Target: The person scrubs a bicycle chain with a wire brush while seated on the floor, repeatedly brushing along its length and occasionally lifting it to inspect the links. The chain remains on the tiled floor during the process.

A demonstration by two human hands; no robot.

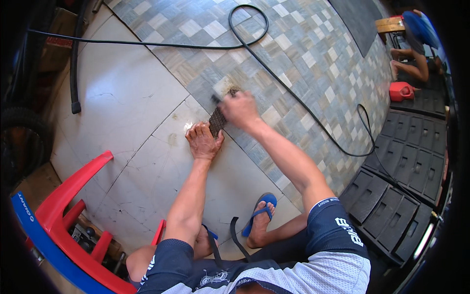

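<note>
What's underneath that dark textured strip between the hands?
Plain pale tile shows to the left of the dark textured strip and patterned flooring to the right. What lies directly underneath is covered, and the blurred right hand obscures the strip's upper end.

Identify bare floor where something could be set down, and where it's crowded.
Pale tiles between the black hose and left hand are free, as is patterned floor between the black cable and dark mat. Crowded: around the dark strip and right hand; lower left, by the red plastic frame.
</note>
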